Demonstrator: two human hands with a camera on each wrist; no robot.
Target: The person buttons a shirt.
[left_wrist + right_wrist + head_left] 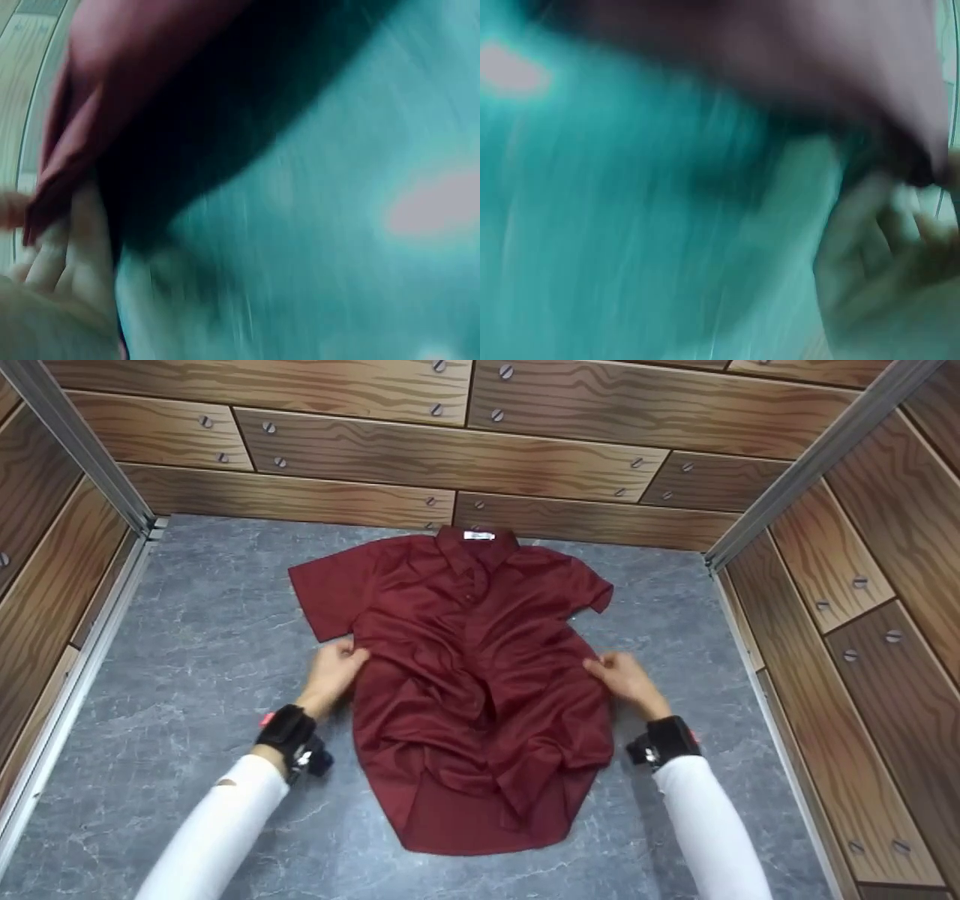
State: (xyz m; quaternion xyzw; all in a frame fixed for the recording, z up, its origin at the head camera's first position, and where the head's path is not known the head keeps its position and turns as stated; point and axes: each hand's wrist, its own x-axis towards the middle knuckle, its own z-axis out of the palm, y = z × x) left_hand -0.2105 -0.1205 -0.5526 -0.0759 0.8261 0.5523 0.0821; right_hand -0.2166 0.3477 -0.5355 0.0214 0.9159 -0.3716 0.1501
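A dark red short-sleeved shirt [480, 660] is spread front side up, its collar toward the back wall and many wrinkles across its middle. My left hand [335, 669] pinches its left side edge below the sleeve, thumb on top. On the opposite side my right hand [624, 679] pinches the other edge a little under the shorter-looking, folded sleeve. In the left wrist view the cloth [97, 97] hangs raised from the fingers, over a dark shadow. The right wrist view, blurred, shows the raised cloth [795, 52] running into the fingers.
The shirt is on a grey marbled surface [202, 607]. A wood-patterned wall [360, 442] rises behind the collar, with similar side walls left and right. Metal rails [810, 457] run along the corners. A black wrist strap with a camera [671, 742] sits on each forearm.
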